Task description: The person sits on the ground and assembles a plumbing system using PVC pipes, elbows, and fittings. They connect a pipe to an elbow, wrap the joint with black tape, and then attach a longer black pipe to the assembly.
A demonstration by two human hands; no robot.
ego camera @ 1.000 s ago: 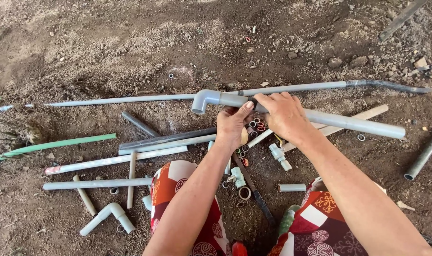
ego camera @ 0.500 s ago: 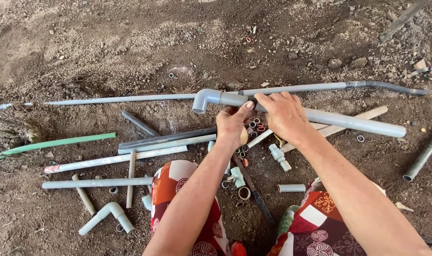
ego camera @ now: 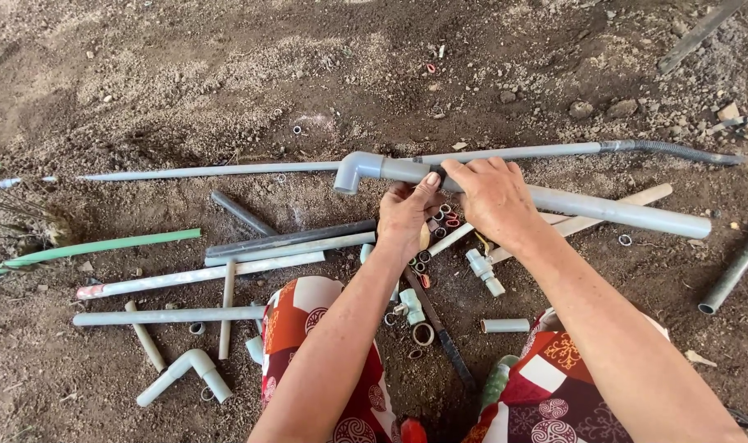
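Ground: bare brown dirt (ego camera: 226, 74) strewn with small stones and pipe offcuts.
Held pipe: thick grey plastic pipe (ego camera: 620, 212) with a grey elbow fitting (ego camera: 353, 170) on its left end, lying across the dirt just beyond the person's knees.
Right hand (ego camera: 493, 197): closed over the pipe from above.
Left hand (ego camera: 407, 217): gripping the same pipe from below, touching the right hand.
Nearby: small rings and couplings (ego camera: 435, 226) under the hands; green pipe (ego camera: 103, 246) far left; 1 loose elbow piece (ego camera: 185, 373) near the left knee.
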